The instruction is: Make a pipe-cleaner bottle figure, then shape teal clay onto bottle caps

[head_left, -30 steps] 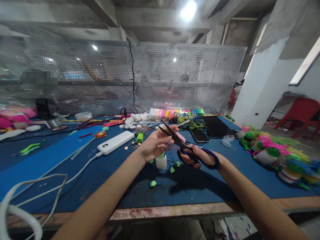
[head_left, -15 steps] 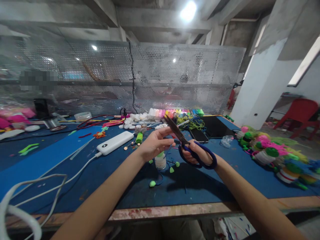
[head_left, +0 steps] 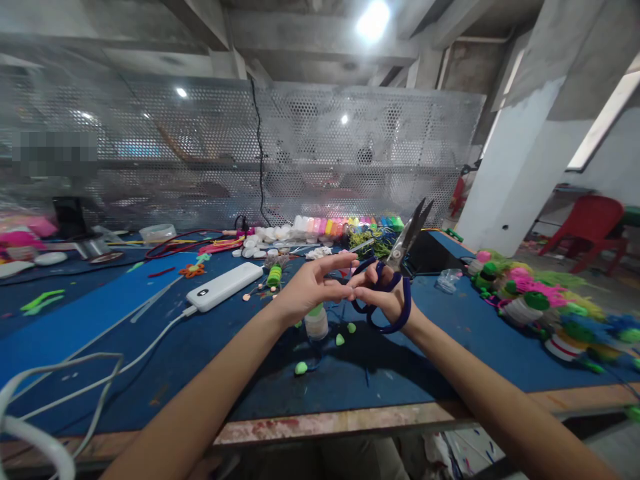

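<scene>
My left hand (head_left: 315, 283) is closed in a pinch above the table, its fingertips against those of my right hand. What sits between the fingertips is too small to make out. My right hand (head_left: 385, 293) keeps hold of dark-blue-handled scissors (head_left: 395, 257), with a handle loop round the hand and the blades pointing up, slightly apart. Below my left hand stands a small whitish bottle (head_left: 317, 325) with a green top, partly covered by the hand. Light green clay pieces (head_left: 301, 368) lie around the bottle, with thin blue string near them.
A white power bank (head_left: 225, 287) with a cable lies at left, near a green-striped small figure (head_left: 274, 275). Clay packs (head_left: 330, 227) and tangled yarn (head_left: 370, 243) line the back. Finished yarn-haired bottles (head_left: 525, 305) stand at right. A perforated metal screen (head_left: 310, 153) rises behind.
The scissors have swung from pointing left over my left hand to pointing up and right. My right fingertips have come to meet those of my left hand.
</scene>
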`<state>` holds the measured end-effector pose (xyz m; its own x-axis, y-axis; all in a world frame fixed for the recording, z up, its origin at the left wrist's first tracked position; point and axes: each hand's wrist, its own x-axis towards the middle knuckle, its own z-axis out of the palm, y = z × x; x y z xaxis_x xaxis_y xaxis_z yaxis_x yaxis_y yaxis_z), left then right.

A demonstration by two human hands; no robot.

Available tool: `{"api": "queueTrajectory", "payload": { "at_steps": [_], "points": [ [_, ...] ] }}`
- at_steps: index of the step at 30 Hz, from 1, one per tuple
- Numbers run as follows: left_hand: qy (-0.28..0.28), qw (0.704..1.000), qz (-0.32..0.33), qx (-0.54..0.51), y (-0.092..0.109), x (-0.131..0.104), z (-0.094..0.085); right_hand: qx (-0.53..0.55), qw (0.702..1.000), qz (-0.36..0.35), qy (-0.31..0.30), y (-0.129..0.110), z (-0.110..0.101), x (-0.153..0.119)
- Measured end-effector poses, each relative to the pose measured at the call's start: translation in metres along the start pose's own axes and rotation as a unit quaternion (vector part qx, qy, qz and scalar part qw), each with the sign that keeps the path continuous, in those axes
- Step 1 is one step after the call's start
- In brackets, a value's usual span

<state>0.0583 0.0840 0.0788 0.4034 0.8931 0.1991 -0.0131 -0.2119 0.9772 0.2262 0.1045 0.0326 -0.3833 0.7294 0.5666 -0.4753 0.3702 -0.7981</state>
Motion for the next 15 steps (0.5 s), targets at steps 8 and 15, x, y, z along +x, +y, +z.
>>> {"api": "queueTrajectory", "payload": {
  "at_steps": [8,15],
  "points": [
    [-0.011,1.000,-0.011,0.003,0.0011,-0.0010,-0.0018,-0.007,1.000,0.013,0.016,-0.0003,0.0027,-0.0014],
    [0.002,1.000,-0.001,0.030,0.0002,-0.0003,-0.0006,-0.043,0.998,0.019,0.045,-0.0026,0.0025,-0.0019]
  ]
}}
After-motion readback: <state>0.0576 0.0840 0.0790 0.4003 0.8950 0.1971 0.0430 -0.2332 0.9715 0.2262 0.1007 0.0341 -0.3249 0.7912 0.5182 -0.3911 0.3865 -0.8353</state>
